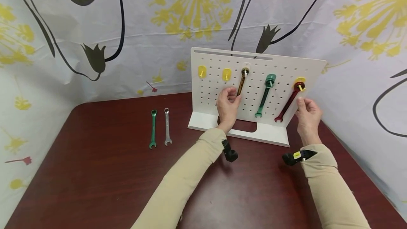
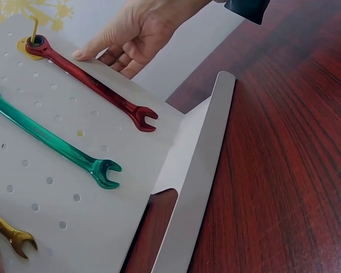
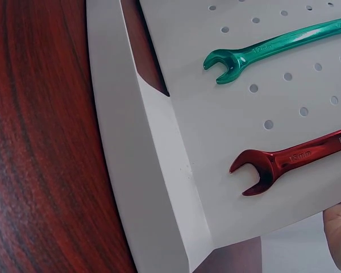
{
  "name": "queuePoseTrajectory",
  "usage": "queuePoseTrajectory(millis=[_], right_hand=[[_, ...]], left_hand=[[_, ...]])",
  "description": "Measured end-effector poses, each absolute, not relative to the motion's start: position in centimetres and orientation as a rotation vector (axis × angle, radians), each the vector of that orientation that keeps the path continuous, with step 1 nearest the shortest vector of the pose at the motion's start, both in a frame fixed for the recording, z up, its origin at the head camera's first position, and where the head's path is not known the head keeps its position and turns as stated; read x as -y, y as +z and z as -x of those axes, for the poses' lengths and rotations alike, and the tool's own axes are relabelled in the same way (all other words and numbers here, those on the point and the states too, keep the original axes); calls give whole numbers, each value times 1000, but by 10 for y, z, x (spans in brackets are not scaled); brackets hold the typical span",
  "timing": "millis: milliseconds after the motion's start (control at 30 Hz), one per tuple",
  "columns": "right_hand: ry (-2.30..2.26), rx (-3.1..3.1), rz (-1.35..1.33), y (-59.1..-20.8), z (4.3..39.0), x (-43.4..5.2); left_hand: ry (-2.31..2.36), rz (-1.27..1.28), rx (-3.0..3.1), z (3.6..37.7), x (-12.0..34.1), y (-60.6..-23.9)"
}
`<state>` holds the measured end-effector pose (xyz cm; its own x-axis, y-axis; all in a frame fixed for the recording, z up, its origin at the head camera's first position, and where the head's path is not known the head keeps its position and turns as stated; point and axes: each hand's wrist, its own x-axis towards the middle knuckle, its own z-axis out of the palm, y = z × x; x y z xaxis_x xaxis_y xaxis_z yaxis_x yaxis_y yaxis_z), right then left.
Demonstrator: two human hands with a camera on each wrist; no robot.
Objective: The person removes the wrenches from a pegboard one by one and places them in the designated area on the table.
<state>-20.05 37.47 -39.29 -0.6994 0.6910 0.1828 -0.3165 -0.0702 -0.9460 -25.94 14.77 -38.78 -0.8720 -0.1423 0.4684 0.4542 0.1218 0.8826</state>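
On the dark red table [image 1: 95, 172], far left, a green wrench [image 1: 153, 129] and a silver wrench [image 1: 166, 126] lie side by side, well apart from the white pegboard [image 1: 283, 70]. Two yellow hooks [image 1: 202, 71] come next. The left hand [image 1: 227, 106] curls around the lower end of the gold wrench [image 1: 242, 80] — the grip looks like a pinch, though the fingers hide it. A teal wrench [image 1: 264, 96] hangs next, then a red wrench [image 1: 287, 102]. The right hand [image 1: 307, 114] rests relaxed fingers on the board's right edge, just beside the red wrench.
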Motion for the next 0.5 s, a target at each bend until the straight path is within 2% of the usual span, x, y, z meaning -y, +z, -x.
queuePoseTrajectory(millis=[500], right_hand=[[1877, 1500, 404, -392, 199, -376]], left_hand=[[-1614, 242, 2088, 260, -149, -387]])
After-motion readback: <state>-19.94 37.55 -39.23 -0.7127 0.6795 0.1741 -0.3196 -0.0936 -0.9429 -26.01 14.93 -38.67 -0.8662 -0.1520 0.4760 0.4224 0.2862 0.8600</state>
